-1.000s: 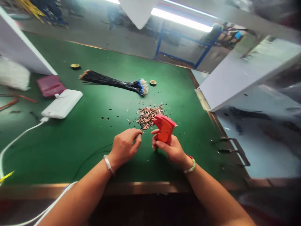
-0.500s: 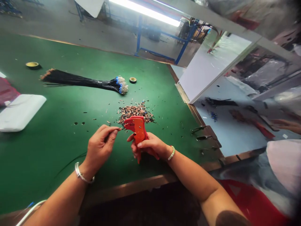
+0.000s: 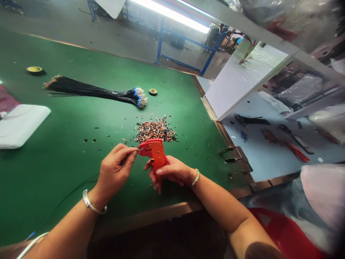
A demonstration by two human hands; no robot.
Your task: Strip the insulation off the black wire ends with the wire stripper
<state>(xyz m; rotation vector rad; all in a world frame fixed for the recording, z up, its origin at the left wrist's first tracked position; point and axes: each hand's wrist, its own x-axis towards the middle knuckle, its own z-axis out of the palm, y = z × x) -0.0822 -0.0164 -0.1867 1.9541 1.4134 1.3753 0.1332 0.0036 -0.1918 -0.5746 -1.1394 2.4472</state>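
My right hand grips an orange-red wire stripper by its handles, jaws pointing left. My left hand pinches the end of a thin black wire and holds its tip at the tool's jaws; the wire trails back left across the green mat. Just beyond the tool lies a pile of stripped copper and insulation scraps. Farther back a bundle of black wires with blue-and-metal ends lies across the mat.
Two small tape rolls, one at the far left and one by the bundle's tip, sit on the mat. A white flat device lies at the left. A white panel and a neighbouring pale bench stand right. Metal clips sit at the mat's right edge.
The view swung to the right. My right hand turned the stripper so its jaws face left, and my left hand brought the wire tip up to the jaws.
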